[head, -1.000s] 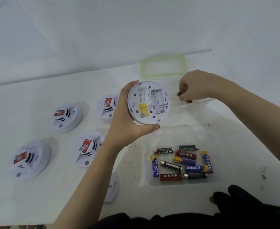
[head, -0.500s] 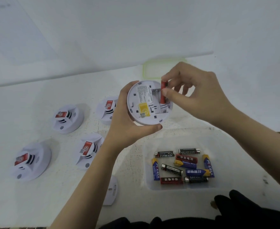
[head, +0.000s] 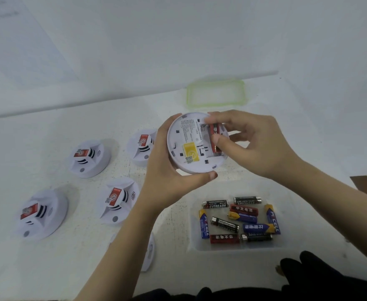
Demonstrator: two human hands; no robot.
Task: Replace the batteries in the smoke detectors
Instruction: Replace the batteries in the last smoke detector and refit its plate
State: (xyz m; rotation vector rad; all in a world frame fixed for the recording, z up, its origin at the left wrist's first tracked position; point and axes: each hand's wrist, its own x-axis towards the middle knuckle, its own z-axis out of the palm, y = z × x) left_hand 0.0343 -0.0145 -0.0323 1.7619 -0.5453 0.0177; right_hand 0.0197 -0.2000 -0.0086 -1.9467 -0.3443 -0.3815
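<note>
My left hand [head: 167, 179] holds a round white smoke detector [head: 189, 144] above the table, its back with the open battery bay facing me. A red battery [head: 214, 137] lies lengthwise in that bay. My right hand [head: 249, 142] pinches it, forefinger at its top end and thumb at its lower end. Several more batteries [head: 241, 220], red, blue and black, lie in a clear tray [head: 200, 246] near the table's front. Several other white detectors with red labels sit on the table at left, among them detector [head: 89, 158], detector [head: 117, 200] and detector [head: 39, 213].
A clear lid with a green rim [head: 216, 92] lies at the back of the white table. A white round cover plate [head: 149, 252] lies by my left forearm. Dark clothing [head: 308, 279] shows at the bottom edge.
My right hand came from the right with the red battery, brought it over the held detector, and has now laid it down into the bay. The left hand has kept the detector nearly still.
</note>
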